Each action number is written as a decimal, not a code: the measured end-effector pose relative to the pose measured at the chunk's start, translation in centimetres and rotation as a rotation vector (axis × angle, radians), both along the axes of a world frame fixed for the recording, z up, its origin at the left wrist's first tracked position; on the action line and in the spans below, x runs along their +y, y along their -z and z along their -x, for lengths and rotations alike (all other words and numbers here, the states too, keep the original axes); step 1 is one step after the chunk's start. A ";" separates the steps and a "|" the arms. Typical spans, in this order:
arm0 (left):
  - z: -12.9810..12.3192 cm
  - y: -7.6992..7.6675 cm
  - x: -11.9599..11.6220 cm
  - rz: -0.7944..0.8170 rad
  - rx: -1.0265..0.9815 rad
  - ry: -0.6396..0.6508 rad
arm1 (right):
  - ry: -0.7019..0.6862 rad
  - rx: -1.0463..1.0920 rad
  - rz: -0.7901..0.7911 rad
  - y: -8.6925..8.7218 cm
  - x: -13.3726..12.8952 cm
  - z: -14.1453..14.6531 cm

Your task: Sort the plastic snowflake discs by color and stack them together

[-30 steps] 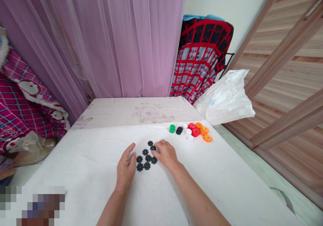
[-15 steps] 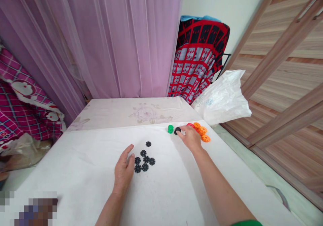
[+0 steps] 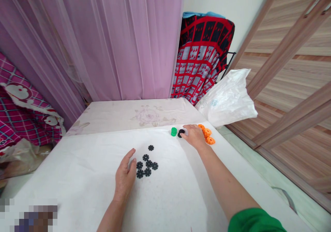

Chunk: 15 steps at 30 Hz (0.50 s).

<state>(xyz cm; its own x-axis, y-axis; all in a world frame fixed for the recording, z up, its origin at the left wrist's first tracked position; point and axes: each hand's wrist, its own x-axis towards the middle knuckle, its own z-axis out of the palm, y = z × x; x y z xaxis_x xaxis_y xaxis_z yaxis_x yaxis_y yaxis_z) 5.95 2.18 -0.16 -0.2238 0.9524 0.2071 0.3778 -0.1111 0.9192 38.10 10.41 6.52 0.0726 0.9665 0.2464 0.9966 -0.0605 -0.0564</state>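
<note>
Several black notched discs [image 3: 149, 163] lie loosely on the white cloth near the middle. My left hand [image 3: 126, 173] rests just left of them, thumb and fingers apart, holding nothing. Farther right, my right hand [image 3: 193, 135] is beside a small black stack [image 3: 181, 133], its thumb and fingers apart near the stack's right side. A green stack [image 3: 174, 132] stands just left of the black one. Orange discs [image 3: 207, 134] lie in a cluster beyond my right hand, which partly covers that area.
The white cloth [image 3: 85, 170] covers the table, with a floral cloth [image 3: 116, 113] behind it. At the back right hangs a white plastic bag [image 3: 227, 99]. A purple curtain [image 3: 129, 45] hangs behind, and wooden doors [image 3: 292, 69] stand at the right.
My right hand has shifted slightly and its fingers have opened away from the black stack, now covering the red discs. The view has moved a little; my left hand keeps its pose.
</note>
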 end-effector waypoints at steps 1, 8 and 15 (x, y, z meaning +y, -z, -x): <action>0.0 0.0 0.0 0.002 -0.001 0.000 | -0.009 -0.011 0.004 -0.1 0.0 0.1; 0.0 -0.1 0.0 0.017 -0.001 0.003 | 0.002 -0.066 0.056 -0.5 0.2 1.0; 0.0 0.0 0.0 -0.004 -0.007 0.001 | 0.020 -0.075 0.060 -0.2 0.4 1.2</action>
